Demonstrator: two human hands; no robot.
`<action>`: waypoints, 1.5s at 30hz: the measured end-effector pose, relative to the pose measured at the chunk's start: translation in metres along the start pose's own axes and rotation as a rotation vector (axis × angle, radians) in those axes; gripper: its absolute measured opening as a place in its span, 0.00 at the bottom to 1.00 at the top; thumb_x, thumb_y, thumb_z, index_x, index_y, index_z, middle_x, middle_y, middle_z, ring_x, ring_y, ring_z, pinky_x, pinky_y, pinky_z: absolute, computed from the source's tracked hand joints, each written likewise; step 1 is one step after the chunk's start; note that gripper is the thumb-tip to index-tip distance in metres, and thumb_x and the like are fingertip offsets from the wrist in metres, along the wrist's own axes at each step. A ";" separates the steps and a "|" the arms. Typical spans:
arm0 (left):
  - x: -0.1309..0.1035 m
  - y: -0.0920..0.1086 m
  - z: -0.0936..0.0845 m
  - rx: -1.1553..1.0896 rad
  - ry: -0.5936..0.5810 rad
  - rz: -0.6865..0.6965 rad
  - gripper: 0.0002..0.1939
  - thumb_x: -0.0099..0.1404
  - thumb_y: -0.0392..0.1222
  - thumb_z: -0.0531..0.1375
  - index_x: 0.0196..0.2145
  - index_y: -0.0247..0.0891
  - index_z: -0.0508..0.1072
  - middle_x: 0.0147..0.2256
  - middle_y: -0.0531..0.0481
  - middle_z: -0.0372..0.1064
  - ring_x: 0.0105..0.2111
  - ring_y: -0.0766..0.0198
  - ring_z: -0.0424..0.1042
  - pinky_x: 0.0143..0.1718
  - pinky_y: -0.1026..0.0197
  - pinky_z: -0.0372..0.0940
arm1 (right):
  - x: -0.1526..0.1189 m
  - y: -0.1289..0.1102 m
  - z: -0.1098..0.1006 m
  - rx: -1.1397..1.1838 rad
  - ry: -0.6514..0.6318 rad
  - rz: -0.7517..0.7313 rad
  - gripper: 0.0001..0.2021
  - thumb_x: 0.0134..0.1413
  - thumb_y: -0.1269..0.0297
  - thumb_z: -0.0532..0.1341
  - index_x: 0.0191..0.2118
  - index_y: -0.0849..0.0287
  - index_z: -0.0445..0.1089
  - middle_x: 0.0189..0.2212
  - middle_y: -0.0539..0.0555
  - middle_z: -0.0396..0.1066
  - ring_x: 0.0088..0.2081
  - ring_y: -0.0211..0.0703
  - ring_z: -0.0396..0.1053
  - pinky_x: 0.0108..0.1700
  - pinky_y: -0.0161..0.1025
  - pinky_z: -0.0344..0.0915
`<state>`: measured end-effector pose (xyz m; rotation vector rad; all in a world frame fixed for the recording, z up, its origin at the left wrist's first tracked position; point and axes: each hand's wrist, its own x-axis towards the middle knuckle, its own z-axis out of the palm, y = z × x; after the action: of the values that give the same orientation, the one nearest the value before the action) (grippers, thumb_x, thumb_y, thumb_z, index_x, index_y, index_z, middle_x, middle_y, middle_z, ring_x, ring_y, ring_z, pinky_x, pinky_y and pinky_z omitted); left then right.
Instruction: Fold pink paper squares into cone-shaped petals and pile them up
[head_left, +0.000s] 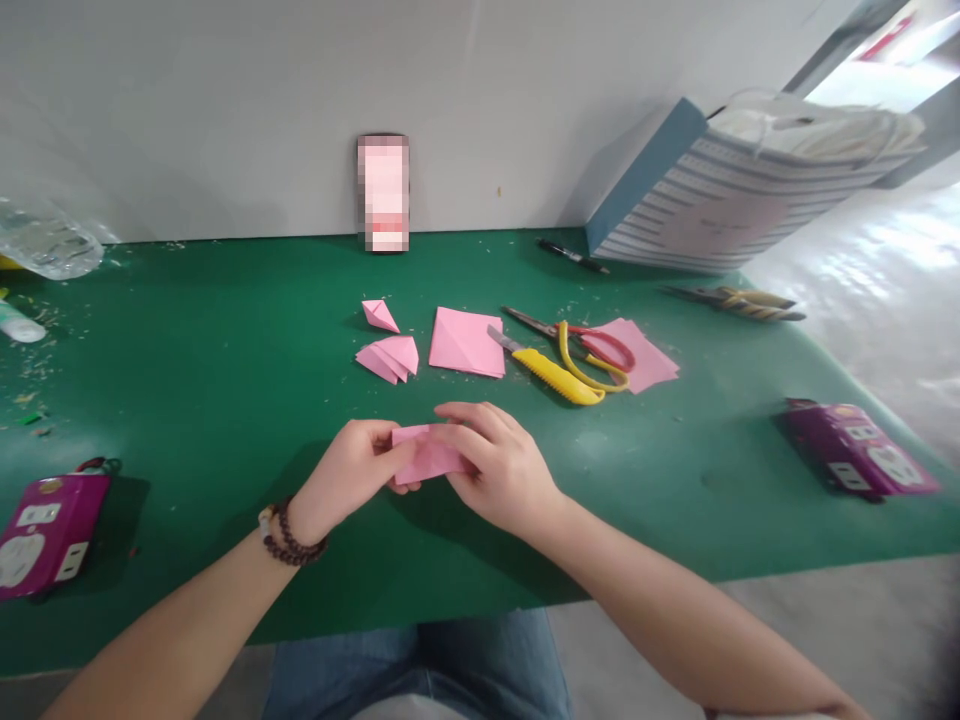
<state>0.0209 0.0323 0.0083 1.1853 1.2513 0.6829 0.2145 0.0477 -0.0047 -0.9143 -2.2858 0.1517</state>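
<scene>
A small piece of pink paper (429, 462), folded into a rectangle, is held up between both hands just above the green table. My left hand (358, 462) pinches its left end, thumb on the near face. Across its right side lie the fingers of my right hand (501, 462), closed on the paper. Beyond the hands rest two folded pink pieces, a small pointed one (380, 315) and a layered one (390, 358). Beside them is a stack of pink squares (463, 340). A yellow utility knife (559, 375) touches its right edge, next to red-and-yellow scissors (596, 350).
More pink sheets (645, 355) lie under the scissors. A phone (384, 195) leans on the wall. Further right are a pen (572, 256), a striped paper bag (739, 190) and pliers (739, 300). Purple power boxes sit at left (56, 525) and right (859, 450).
</scene>
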 end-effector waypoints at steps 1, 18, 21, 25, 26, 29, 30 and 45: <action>0.000 0.000 0.000 0.022 0.011 -0.004 0.16 0.63 0.51 0.60 0.26 0.36 0.73 0.22 0.50 0.71 0.24 0.63 0.70 0.26 0.63 0.64 | 0.000 0.000 0.000 -0.003 -0.007 -0.003 0.14 0.51 0.77 0.56 0.42 0.57 0.72 0.45 0.59 0.73 0.42 0.48 0.72 0.42 0.46 0.72; -0.014 0.001 0.017 0.719 0.165 0.445 0.07 0.65 0.44 0.57 0.38 0.38 0.69 0.34 0.49 0.68 0.32 0.62 0.69 0.33 0.61 0.63 | 0.008 -0.004 -0.006 0.223 -0.202 0.389 0.15 0.48 0.75 0.57 0.43 0.56 0.68 0.38 0.52 0.75 0.36 0.43 0.72 0.37 0.39 0.67; -0.013 -0.001 0.018 0.718 0.195 0.467 0.05 0.66 0.40 0.56 0.38 0.39 0.70 0.36 0.49 0.69 0.34 0.63 0.71 0.34 0.62 0.63 | 0.011 -0.005 -0.009 0.316 -0.265 0.470 0.13 0.49 0.75 0.57 0.41 0.55 0.69 0.37 0.50 0.75 0.35 0.40 0.72 0.36 0.36 0.67; -0.013 0.000 0.015 0.694 0.246 0.477 0.05 0.67 0.40 0.55 0.36 0.39 0.71 0.35 0.51 0.70 0.33 0.64 0.71 0.34 0.63 0.62 | 0.015 -0.006 -0.012 0.384 -0.326 0.529 0.11 0.51 0.73 0.58 0.40 0.55 0.70 0.36 0.50 0.74 0.35 0.39 0.71 0.36 0.37 0.67; -0.013 0.001 0.015 0.693 0.245 0.469 0.06 0.68 0.40 0.55 0.35 0.38 0.71 0.34 0.51 0.71 0.33 0.64 0.71 0.34 0.63 0.61 | 0.015 -0.005 -0.012 0.402 -0.326 0.539 0.11 0.51 0.73 0.59 0.41 0.55 0.71 0.37 0.51 0.74 0.36 0.40 0.71 0.37 0.38 0.68; -0.012 0.002 0.012 0.678 0.234 0.425 0.11 0.69 0.41 0.53 0.30 0.37 0.71 0.30 0.51 0.70 0.30 0.65 0.69 0.32 0.63 0.59 | 0.015 -0.003 -0.013 0.511 -0.274 0.558 0.13 0.52 0.70 0.60 0.44 0.56 0.71 0.42 0.53 0.74 0.41 0.42 0.73 0.44 0.41 0.70; -0.012 0.002 0.011 0.666 0.229 0.406 0.13 0.69 0.41 0.53 0.28 0.37 0.70 0.28 0.51 0.69 0.28 0.66 0.68 0.31 0.63 0.58 | 0.015 -0.002 -0.014 0.564 -0.258 0.562 0.13 0.52 0.70 0.60 0.45 0.56 0.71 0.42 0.53 0.74 0.43 0.42 0.73 0.46 0.42 0.71; -0.009 0.005 0.008 0.613 0.141 0.221 0.19 0.67 0.50 0.53 0.23 0.38 0.65 0.20 0.56 0.60 0.21 0.69 0.56 0.24 0.64 0.50 | 0.016 0.006 -0.020 0.660 -0.336 0.578 0.09 0.53 0.70 0.62 0.41 0.55 0.73 0.36 0.49 0.78 0.37 0.39 0.76 0.43 0.38 0.73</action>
<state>0.0270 0.0233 0.0148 1.8240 1.5186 0.5622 0.2211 0.0602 0.0173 -1.2005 -1.9545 1.3038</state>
